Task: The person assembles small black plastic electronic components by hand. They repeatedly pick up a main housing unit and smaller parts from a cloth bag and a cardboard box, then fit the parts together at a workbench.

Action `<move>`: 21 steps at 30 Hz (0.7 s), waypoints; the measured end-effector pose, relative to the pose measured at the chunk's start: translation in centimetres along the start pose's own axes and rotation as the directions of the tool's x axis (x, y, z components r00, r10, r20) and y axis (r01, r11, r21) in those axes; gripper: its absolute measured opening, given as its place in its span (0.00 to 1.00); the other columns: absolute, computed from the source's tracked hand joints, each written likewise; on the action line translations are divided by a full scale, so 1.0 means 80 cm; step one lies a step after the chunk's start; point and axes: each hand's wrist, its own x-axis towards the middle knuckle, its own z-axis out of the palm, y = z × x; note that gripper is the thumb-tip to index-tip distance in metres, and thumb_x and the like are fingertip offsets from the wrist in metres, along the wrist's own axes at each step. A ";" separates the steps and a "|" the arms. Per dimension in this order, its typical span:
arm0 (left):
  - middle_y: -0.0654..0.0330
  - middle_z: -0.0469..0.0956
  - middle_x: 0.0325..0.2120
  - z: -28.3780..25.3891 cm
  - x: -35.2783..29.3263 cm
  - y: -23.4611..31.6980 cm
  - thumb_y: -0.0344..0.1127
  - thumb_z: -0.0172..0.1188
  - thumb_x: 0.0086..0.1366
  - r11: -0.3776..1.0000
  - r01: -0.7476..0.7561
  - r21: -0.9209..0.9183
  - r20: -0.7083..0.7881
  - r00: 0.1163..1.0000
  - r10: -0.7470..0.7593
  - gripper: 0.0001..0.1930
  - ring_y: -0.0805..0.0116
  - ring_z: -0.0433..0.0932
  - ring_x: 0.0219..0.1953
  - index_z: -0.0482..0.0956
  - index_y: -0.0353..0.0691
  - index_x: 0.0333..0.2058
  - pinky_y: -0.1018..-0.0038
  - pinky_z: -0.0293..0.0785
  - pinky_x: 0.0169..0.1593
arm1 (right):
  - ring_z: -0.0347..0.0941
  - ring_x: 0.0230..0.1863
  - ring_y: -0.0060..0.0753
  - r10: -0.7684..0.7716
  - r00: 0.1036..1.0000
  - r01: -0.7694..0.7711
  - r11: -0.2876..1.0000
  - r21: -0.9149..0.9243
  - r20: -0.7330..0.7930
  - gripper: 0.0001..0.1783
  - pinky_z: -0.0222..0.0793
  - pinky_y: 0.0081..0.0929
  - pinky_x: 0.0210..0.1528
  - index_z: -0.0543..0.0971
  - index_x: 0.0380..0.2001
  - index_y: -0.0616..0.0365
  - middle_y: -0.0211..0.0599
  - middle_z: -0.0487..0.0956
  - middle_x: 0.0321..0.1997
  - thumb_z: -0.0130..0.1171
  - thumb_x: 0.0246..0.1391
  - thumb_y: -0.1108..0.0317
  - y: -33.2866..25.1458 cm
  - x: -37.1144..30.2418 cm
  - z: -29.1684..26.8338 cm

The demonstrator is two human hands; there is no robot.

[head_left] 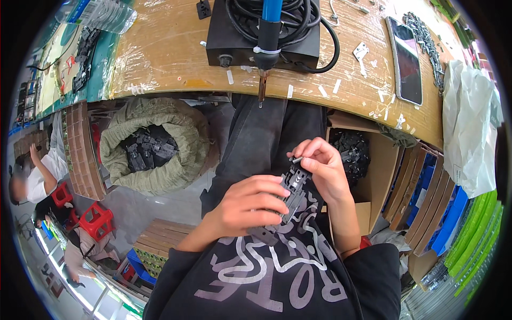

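My left hand (248,205) is wrapped round a black moulded plastic part (295,184) in front of my chest. The part is long and narrow, tilted up toward the right. At its upper end my right hand (325,162) pinches a small grey cylindrical piece (296,159) between thumb and fingertips. Whether that piece is seated in the part or only touching it, I cannot tell. My left fingers cover much of the part's left side, and its lower end (262,234) sticks out below the palm.
The table (160,58) lies ahead, with a blue-handled metal-tipped tool (270,32) over its edge, a black box (240,53) and a phone (405,61). A sack (184,160) and a carton (381,186) of black parts flank my legs. A plastic bag (469,128) hangs right.
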 end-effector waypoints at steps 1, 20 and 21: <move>0.61 0.75 0.24 0.000 0.000 0.004 0.30 0.57 0.43 0.999 -0.017 0.043 0.012 1.000 0.017 0.04 0.60 0.74 0.34 0.72 0.40 0.20 0.62 0.70 0.41 | 0.67 0.40 0.27 0.024 0.999 -0.025 0.998 0.066 0.026 0.04 0.60 0.24 0.46 0.70 0.24 0.60 0.36 0.70 0.34 0.55 0.42 0.78 0.000 -0.001 0.000; 0.59 0.72 0.23 0.002 -0.002 0.006 0.24 0.58 0.38 0.973 -0.192 0.129 0.080 0.980 0.182 0.07 0.61 0.74 0.35 0.67 0.37 0.14 0.64 0.73 0.43 | 0.70 0.35 0.27 0.123 0.982 -0.128 0.991 0.026 0.146 0.04 0.65 0.22 0.40 0.70 0.23 0.62 0.42 0.73 0.32 0.55 0.42 0.79 -0.022 -0.001 -0.005; 0.59 0.72 0.23 0.002 -0.003 0.006 0.24 0.58 0.38 0.973 -0.193 0.128 0.086 0.979 0.183 0.07 0.61 0.74 0.35 0.67 0.37 0.14 0.65 0.73 0.43 | 0.71 0.34 0.27 0.129 0.982 -0.132 0.991 0.014 0.140 0.04 0.66 0.22 0.40 0.70 0.23 0.63 0.42 0.73 0.32 0.55 0.42 0.79 -0.023 -0.002 -0.006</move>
